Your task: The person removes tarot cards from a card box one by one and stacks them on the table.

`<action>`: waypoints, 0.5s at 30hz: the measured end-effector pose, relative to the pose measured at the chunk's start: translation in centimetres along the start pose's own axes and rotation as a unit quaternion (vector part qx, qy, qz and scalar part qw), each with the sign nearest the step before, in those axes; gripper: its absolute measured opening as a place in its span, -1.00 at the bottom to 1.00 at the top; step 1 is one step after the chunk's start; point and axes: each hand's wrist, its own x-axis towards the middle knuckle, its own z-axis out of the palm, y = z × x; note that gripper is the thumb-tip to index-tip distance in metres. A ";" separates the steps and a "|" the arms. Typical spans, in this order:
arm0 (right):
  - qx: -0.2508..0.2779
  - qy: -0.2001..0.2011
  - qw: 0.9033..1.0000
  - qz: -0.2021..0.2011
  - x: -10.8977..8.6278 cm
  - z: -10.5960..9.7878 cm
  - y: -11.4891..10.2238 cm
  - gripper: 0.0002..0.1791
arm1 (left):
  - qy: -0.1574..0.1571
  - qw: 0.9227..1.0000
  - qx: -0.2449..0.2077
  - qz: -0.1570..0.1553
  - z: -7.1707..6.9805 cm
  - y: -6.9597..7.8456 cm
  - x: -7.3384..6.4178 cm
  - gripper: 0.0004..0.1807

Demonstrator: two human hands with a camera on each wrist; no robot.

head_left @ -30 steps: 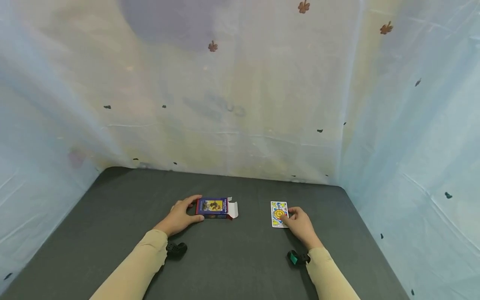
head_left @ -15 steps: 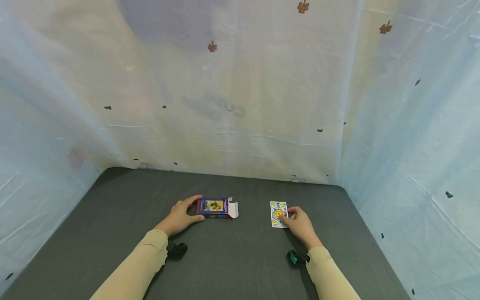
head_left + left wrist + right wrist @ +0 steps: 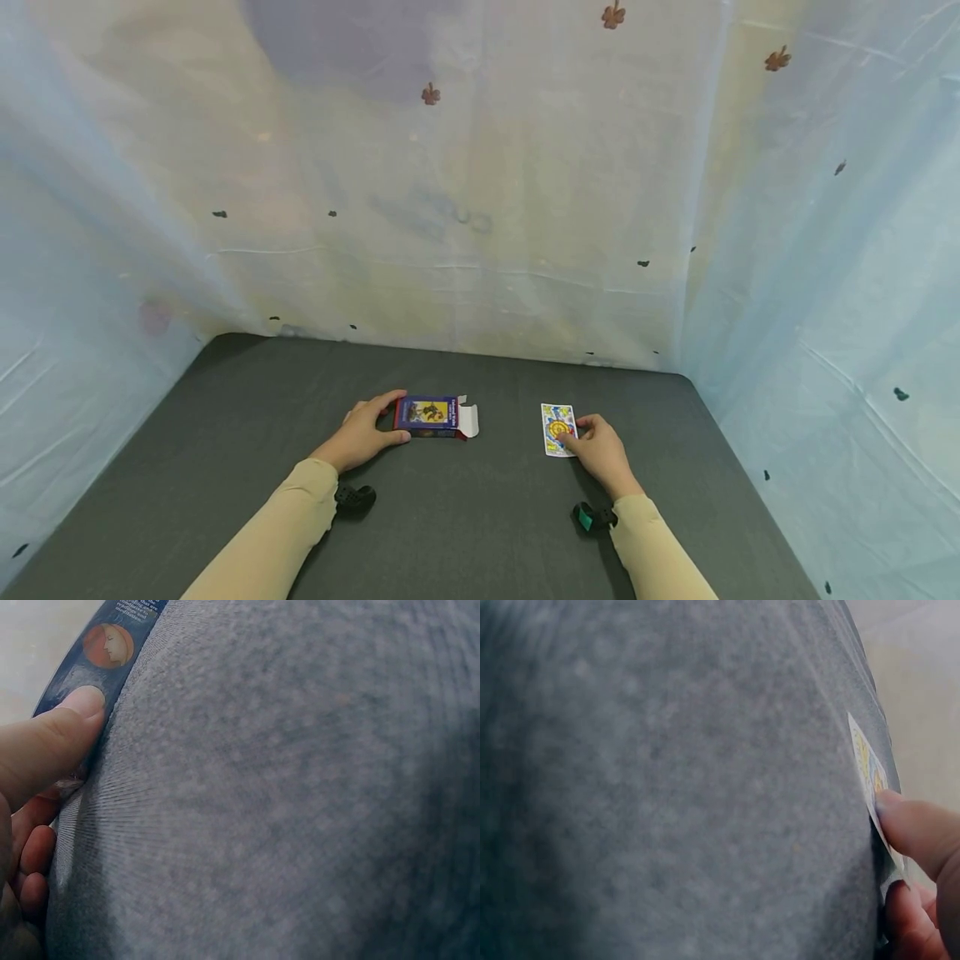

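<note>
Card (image 3: 557, 423) pinched in right grip (image 3: 602, 454), jutting out on its left side, left grip (image 3: 363, 433) holding box (image 3: 427, 412) well apart, open flap (image 3: 468, 421) toward right grip; looks like card-handling step, next move probably calls for steady box, unbent card.

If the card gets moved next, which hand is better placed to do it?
Most likely the right hand: it pinches the card by one edge. The left hand is busy gripping the box, at the end farther from the card.
</note>
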 end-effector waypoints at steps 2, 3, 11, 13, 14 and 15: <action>-0.003 0.001 1.000 0.001 0.0 0.0 0.0 -0.46 | -0.001 1.000 0.000 0.000 0.0 -0.1 0.0 -0.10; -0.005 0.002 1.000 0.002 0.0 0.0 -0.1 -0.46 | -0.001 1.000 0.000 0.000 0.0 -0.1 0.0 -0.10; -0.006 0.001 1.000 0.006 -0.2 0.0 -0.2 -0.46 | -0.002 1.000 0.003 -0.005 -0.1 0.0 0.0 -0.10; -0.006 0.001 1.000 0.006 -0.2 0.0 -0.2 -0.45 | -0.002 1.000 0.003 -0.006 0.0 0.0 0.0 -0.10; -0.006 0.001 1.000 0.005 -0.2 0.0 -0.2 -0.45 | -0.001 1.000 0.003 -0.007 0.0 0.0 0.0 -0.10; -0.004 0.002 1.000 0.006 -0.2 -0.1 -0.3 -0.45 | -0.001 1.000 0.003 -0.007 0.0 0.0 0.0 -0.10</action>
